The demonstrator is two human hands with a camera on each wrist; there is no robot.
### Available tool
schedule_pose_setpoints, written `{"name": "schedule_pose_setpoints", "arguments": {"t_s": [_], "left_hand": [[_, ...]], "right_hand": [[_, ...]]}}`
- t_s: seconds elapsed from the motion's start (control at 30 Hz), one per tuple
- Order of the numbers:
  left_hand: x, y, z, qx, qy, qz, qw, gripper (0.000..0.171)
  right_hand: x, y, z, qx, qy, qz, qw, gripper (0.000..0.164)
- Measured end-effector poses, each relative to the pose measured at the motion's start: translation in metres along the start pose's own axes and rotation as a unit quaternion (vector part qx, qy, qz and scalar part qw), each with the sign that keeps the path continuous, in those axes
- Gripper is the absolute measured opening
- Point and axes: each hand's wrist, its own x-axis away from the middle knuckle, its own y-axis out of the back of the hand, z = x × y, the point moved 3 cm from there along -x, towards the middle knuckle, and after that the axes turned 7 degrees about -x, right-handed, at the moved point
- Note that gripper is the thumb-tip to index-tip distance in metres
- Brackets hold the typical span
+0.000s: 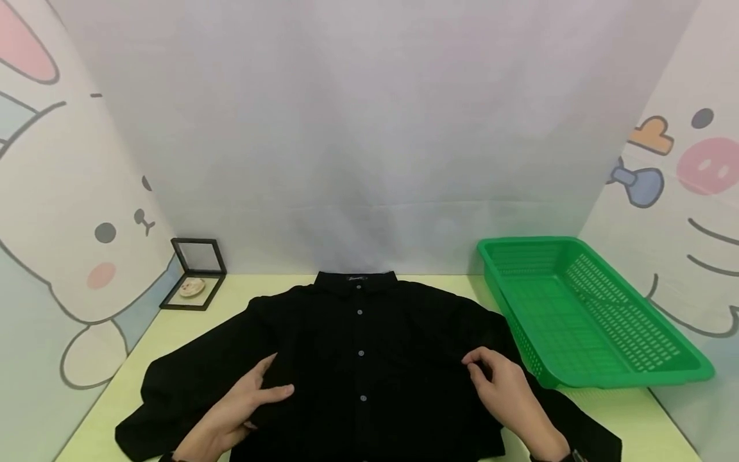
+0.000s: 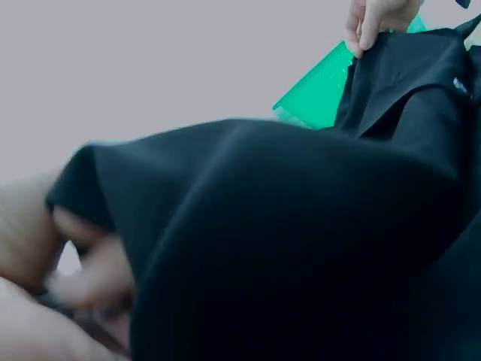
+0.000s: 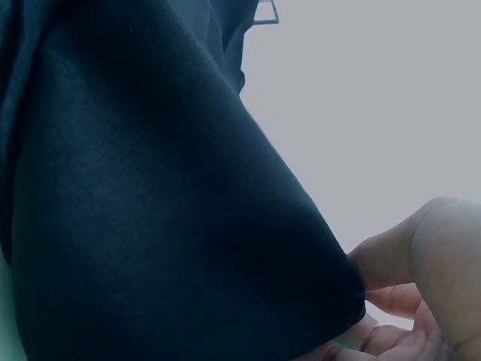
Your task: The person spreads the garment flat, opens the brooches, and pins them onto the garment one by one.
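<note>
- Well, the black shirt lay buttons up, spread beneath and between the hands, its button line running away from them to the collar, nearer the left hand than the right!
- Out beyond the right hand, on its outer side, sat the green basket.
- Right hand: thumb and fingers together, pinching cloth at one side of the shirt!
- Left hand: at the opposite side, thumb and forefinger apart, other fingers partly hidden; whether it gripped cloth, you couldn't tell.
- Past the left hand, farther out, a black case held a small round object.
</note>
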Motion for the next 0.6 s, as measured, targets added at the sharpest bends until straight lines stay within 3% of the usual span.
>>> {"name": "schedule_pose_setpoints", "arguments": {"t_s": [0.13,0.27,0.33,0.5,0.6], "left_hand": [[0.003,0.007,-0.007,-0.016,-0.023,-0.101,0.9945,0.083],[0.015,0.018,-0.018,-0.073,-0.054,-0.177,0.9801,0.071],[0.021,0.024,-0.022,-0.125,-0.064,-0.208,0.968,0.06],[0.027,0.029,-0.02,-0.251,-0.056,-0.21,0.9432,0.033],[0.029,0.029,-0.012,-0.281,-0.043,-0.192,0.9392,0.026]], "right_hand": [[-0.001,0.006,0.0,-0.004,-0.001,-0.013,1.0,0.016],[-0.001,0.015,0.001,0.0,0.013,-0.04,0.999,0.016],[-0.001,0.017,0.001,0.003,0.015,-0.046,0.999,0.016],[-0.002,0.012,-0.008,0.025,-0.002,0.0,1.0,0.012],[-0.001,0.005,-0.017,0.035,-0.027,0.049,0.998,0.012]]}}
